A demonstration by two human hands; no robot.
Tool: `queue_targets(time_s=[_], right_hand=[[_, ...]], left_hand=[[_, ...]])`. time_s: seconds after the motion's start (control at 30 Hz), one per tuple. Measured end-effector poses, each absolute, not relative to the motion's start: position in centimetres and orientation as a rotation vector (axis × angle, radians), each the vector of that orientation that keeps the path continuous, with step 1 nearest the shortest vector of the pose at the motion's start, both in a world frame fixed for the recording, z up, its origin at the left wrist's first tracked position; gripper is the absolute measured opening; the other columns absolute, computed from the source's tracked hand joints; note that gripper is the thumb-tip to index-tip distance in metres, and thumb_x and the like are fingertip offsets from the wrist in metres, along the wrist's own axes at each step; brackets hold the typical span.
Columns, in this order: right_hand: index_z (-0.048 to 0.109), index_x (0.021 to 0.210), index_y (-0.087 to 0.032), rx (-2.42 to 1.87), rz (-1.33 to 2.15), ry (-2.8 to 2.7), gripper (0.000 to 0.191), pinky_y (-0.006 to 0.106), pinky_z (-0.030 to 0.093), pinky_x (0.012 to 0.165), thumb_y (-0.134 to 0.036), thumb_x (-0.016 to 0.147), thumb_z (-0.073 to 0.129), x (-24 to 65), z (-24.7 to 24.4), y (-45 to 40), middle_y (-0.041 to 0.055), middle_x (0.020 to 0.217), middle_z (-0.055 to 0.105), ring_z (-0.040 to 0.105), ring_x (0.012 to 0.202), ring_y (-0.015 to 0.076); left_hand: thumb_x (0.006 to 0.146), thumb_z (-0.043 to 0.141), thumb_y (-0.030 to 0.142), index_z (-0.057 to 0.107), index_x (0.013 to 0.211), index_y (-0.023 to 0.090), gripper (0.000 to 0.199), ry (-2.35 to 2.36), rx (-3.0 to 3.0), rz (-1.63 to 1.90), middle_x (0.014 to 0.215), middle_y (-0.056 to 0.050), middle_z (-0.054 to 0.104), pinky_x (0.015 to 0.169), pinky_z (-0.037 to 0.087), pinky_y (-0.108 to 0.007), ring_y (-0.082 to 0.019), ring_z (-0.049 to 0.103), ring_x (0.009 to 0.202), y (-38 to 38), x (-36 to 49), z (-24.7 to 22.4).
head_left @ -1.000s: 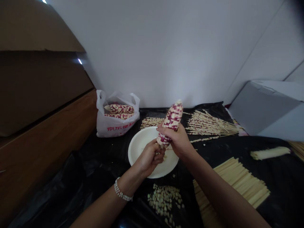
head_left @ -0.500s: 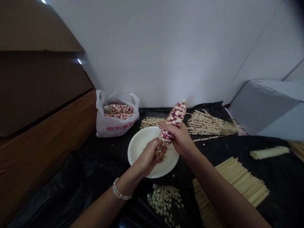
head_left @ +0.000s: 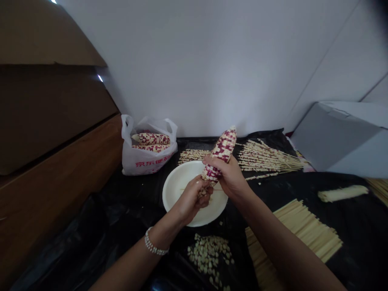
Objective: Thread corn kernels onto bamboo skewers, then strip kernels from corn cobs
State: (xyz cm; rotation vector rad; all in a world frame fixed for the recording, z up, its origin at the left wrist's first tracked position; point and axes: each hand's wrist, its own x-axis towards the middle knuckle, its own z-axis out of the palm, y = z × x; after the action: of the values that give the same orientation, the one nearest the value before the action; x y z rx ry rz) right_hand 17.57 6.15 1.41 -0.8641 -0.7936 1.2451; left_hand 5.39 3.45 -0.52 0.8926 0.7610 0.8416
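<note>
A purple-and-cream corn cob (head_left: 224, 146) slants upward over a white bowl (head_left: 173, 194). My right hand (head_left: 232, 176) is wrapped round its middle, the thumb lying across the front. Around the lower end of the cob my left hand (head_left: 194, 198) is closed, with loose kernels showing by its fingers. A thin stick (head_left: 218, 189) crosses the bowl behind the hands; whether a hand touches it I cannot tell. Loose kernels (head_left: 209, 254) are heaped on black plastic sheeting (head_left: 130, 214) in front of the bowl.
At the back left stands a white plastic bag (head_left: 147, 161) with more cobs. Kernel-threaded sticks (head_left: 257, 157) lie behind the bowl and to its right. Bare sticks (head_left: 312, 230) and a stripped cob (head_left: 342, 194) are on the right, near a grey box (head_left: 348, 141). Cardboard boxes (head_left: 51, 101) stand left.
The whole view has shifted very slightly. Both hands keep their hold on the cob, with barely any movement.
</note>
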Motion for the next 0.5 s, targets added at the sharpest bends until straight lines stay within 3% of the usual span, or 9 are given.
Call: queue_targets(time_s=[0.17,0.27,0.37,0.5], right_hand=[[0.059,0.087,-0.022,-0.911,1.161,-0.857,0.035,0.032,0.045,0.069,-0.026,0.060,0.080,17.2,0.9,5.7,-0.0017,0.078,0.062,0.055,0.071,0.0159],[0.059,0.087,-0.022,-0.915,1.149,-0.871,0.036,0.032,0.045,0.068,-0.025,0.059,0.081,17.0,0.9,5.7,-0.0017,0.078,0.062,0.055,0.071,0.0161],[0.058,0.084,-0.022,-0.909,1.175,-0.840,0.033,0.032,0.044,0.065,-0.027,0.060,0.080,17.1,1.0,6.0,-0.0018,0.075,0.060,0.054,0.069,0.0159],[0.057,0.080,-0.021,-0.894,1.195,-0.794,0.031,0.031,0.044,0.065,-0.026,0.059,0.079,17.6,1.2,6.3,-0.0018,0.074,0.059,0.054,0.069,0.0157]], left_hand=[[0.080,0.050,0.034,0.045,0.085,0.018,0.017,0.836,1.016,0.954,0.060,0.006,0.043,0.042,0.016,-0.021,-0.004,0.026,0.040,3.2,6.1,-1.3],[0.076,0.050,0.028,0.044,0.084,0.019,0.013,0.847,0.978,0.945,0.056,0.008,0.038,0.041,0.014,-0.020,-0.003,0.023,0.039,3.2,6.2,-1.4],[0.068,0.051,0.015,0.044,0.084,0.019,0.018,0.818,0.867,0.878,0.058,0.007,0.042,0.041,0.013,-0.019,-0.002,0.024,0.038,3.4,5.9,-1.1],[0.064,0.052,0.013,0.048,0.090,0.016,0.026,0.645,0.713,0.827,0.071,0.001,0.052,0.040,0.013,-0.016,-0.001,0.027,0.040,3.7,5.2,-0.7]])
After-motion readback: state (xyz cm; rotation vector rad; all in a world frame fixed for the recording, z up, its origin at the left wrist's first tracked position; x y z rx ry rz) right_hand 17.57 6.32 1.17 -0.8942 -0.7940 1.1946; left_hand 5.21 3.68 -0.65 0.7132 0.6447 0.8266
